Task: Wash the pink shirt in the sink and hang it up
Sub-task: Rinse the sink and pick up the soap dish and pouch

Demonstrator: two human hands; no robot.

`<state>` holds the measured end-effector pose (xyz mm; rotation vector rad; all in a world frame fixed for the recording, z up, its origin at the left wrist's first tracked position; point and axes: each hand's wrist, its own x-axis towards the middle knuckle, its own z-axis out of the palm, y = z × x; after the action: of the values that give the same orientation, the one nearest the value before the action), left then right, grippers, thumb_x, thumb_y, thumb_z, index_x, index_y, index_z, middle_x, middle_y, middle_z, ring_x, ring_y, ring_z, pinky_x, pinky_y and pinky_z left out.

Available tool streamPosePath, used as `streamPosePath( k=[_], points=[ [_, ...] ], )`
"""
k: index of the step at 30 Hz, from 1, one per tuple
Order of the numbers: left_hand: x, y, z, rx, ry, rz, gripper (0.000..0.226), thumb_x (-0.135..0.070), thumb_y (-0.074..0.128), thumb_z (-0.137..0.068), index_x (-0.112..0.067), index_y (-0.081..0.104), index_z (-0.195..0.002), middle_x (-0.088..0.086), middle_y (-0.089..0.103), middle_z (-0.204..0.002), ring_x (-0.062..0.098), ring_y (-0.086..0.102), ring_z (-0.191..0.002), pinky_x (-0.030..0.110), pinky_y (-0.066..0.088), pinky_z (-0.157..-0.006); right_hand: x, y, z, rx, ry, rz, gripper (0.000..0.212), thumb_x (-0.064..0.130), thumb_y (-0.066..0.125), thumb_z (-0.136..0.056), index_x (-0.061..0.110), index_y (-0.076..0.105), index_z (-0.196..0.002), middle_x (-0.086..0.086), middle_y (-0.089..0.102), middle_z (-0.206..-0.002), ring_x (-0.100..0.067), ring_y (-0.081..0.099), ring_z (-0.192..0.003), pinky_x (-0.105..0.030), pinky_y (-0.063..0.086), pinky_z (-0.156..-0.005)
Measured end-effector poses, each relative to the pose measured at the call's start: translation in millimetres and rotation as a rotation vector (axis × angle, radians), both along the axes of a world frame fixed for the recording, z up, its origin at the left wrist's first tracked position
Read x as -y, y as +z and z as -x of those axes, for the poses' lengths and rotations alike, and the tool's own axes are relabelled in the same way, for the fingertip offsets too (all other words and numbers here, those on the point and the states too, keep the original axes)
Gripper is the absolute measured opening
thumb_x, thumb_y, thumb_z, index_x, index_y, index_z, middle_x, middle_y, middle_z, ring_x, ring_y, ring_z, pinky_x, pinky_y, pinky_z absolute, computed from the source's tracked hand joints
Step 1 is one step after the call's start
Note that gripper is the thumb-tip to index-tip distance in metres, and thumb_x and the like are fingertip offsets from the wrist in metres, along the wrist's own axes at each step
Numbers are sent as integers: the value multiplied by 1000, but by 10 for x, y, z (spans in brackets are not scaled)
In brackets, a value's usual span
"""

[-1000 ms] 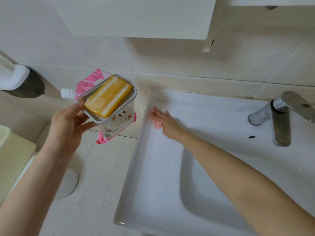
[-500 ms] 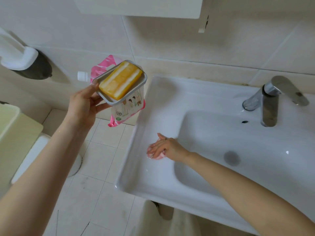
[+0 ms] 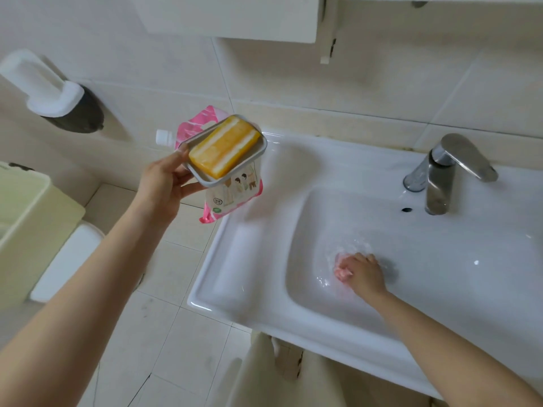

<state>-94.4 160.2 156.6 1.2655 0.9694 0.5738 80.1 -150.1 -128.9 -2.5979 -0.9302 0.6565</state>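
- Head view: left hand [image 3: 164, 183] is holding the soap dish [image 3: 205, 179] and a pink pouch [image 3: 232, 195] together, fingers clamped round both, out over the floor just beside the sink [image 3: 235, 259] rim.
- Soap [image 3: 224, 146] is sitting loose in the tilted dish. Any more tilt and it is probably sliding off onto the tiles.
- One grip is carrying two items, so the pouch could be slipping free.
- Right hand [image 3: 364, 274] is down in the wet basin, fingers curled over the pink shirt [image 3: 342, 271], with only a small wad showing.
- Wet fingers are risking a weak grip there.
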Motion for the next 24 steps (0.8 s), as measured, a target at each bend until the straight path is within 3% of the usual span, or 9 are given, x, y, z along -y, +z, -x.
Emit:
streamPosePath(
  k=[2, 5, 7, 9, 11, 14, 17, 20, 24],
  points=[
    [58, 3, 8, 3, 18, 0, 21, -19, 44, -98, -13, 64, -93, 0, 72, -69, 14, 70, -72, 27, 57, -59, 24, -38, -27, 114, 105, 90, 13, 26, 65, -68, 22, 70, -78, -4, 65, -88, -33, 58, -89, -39, 43, -77],
    [103, 8, 36, 5, 38, -4, 21, -19, 45, -98, -13, 64, -92, -1, 71, -65, 13, 70, -70, 29, 58, -62, -20, 39, -60, 65, 64, 107, 14, 10, 67, -63, 7, 66, -77, -13, 61, -80, -34, 63, -69, -39, 52, -59],
    [95, 7, 69, -3, 48, -9, 21, -21, 45, -98, -12, 64, -93, 0, 71, -66, 14, 70, -72, 30, 58, -64, -45, 54, -27, 39, 207, 114, 23, 7, 68, -76, 9, 63, -98, -8, 56, -101, -31, 62, -84, -31, 50, -65],
    [66, -4, 118, -5, 55, -14, 21, -23, 47, -98, -11, 64, -97, 1, 71, -69, 17, 70, -77, 31, 58, -66, -51, 54, -44, -7, 149, 117, 27, 7, 60, -86, 11, 60, -113, -6, 50, -119, -29, 57, -102, -27, 42, -73],
    [32, -35, 178, -9, 63, -12, 23, -24, 47, -97, -10, 65, -101, 2, 72, -73, 19, 70, -82, 31, 58, -67, -64, 19, -33, 48, 113, 137, 28, 4, 55, -89, 9, 60, -116, -7, 51, -126, -27, 56, -106, -28, 44, -76],
    [-30, -94, 245, -7, 75, 11, 23, -23, 46, -97, -10, 64, -102, 2, 73, -75, 18, 70, -82, 29, 57, -66, -126, 17, 39, -4, 210, 99, 23, 0, 49, -90, 10, 62, -107, -7, 53, -112, -18, 54, -85, -18, 43, -61],
    [-83, -142, 307, -12, 90, 41, 21, -22, 45, -98, -11, 63, -101, 2, 74, -76, 17, 70, -83, 28, 57, -65, -282, 184, 57, -150, -32, 53, 18, 2, 53, -86, 15, 64, -90, -1, 59, -91, -23, 59, -86, -21, 45, -65],
    [-134, -161, 357, -7, 88, 47, 20, -20, 44, -98, -12, 63, -98, 1, 74, -75, 16, 71, -80, 28, 58, -65, -505, 417, 49, -382, -194, -204, 30, -14, 51, -81, 12, 56, -66, 2, 61, -58, -9, 59, -60, -19, 41, -54],
    [-182, -149, 443, -2, 81, 25, 21, -20, 44, -98, -11, 63, -98, 1, 73, -72, 16, 70, -78, 27, 57, -63, -982, 907, 191, -371, -191, -560, 23, -19, 54, -78, 2, 55, -87, -17, 63, -70, -9, 63, -60, -19, 51, -57]
  ],
)
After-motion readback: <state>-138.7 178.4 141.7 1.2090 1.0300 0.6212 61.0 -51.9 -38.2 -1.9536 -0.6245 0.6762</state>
